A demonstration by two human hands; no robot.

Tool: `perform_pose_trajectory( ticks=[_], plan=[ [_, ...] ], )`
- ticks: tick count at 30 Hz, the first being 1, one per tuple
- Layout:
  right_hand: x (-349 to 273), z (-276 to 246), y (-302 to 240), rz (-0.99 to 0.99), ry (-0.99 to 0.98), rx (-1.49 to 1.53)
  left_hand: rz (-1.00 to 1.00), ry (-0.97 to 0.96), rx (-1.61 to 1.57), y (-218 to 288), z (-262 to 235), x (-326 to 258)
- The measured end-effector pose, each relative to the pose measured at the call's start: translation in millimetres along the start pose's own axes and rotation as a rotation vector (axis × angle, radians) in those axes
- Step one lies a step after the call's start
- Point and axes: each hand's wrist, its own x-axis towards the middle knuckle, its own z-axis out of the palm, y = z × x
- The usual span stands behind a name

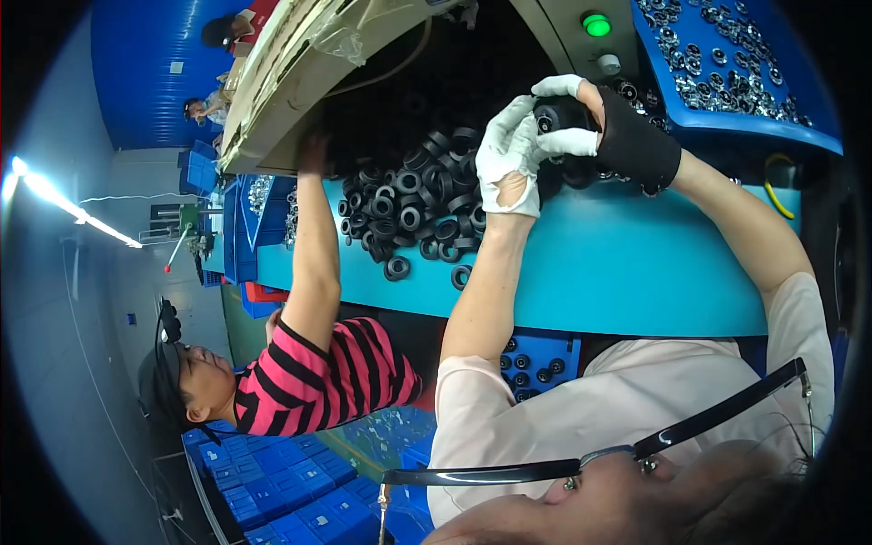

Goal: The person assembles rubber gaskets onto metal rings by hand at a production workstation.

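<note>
Both my hands are closed together on a small black wheel [547,121] with a shiny hub, held above the table. My left hand [509,154], in a white glove, grips its left side. Around the right side curl the white-covered fingers of my right hand [627,127], which wears a black fingerless glove. A large heap of black rubber rings [413,195] lies to the left of my hands. More dark wheels or rings sit just under my hands, partly hidden by them.
A blue tray of shiny metal hubs [727,64] stands at the far right, near a machine with a green lit button [597,24]. On the left, a co-worker's arm [315,236] reaches beneath a cardboard-edged panel [282,100]. A blue crate of wheels [536,363] is below the turquoise table [636,282].
</note>
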Motion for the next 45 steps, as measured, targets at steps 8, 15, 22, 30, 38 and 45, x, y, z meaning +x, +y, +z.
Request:
perform_pose_trajectory(
  ticks=[8, 15, 22, 30, 38, 45],
  plan=[
    [4.0, 4.7, 2.9, -0.115, -0.119, -0.231, -0.109, -0.106, 0.101, 4.9, -7.5, 5.9],
    [2.8, 8.1, 12.6, -0.193, -0.126, -0.217, 0.173, -0.057, 0.252, 0.4, -5.3, 5.9],
    [5.6, 9.6, 5.1, -0.166, 0.131, -0.13, 0.061, -0.137, 0.061, 3.5, -8.6, 4.8],
    [6.2, 5.8, 2.1, -0.151, 0.085, -0.153, 0.257, -0.057, 0.27, 9.5, -1.1, -0.7],
    [7.1, -1.4, 10.5, -0.067, -0.026, -0.12, 0.335, -0.036, 0.418, -5.4, -4.0, -0.7],
    [9.2, -2.0, 10.6, 0.053, 0.011, -0.025, 0.126, -0.135, 0.156, 2.4, 4.8, 0.8]
  ],
)
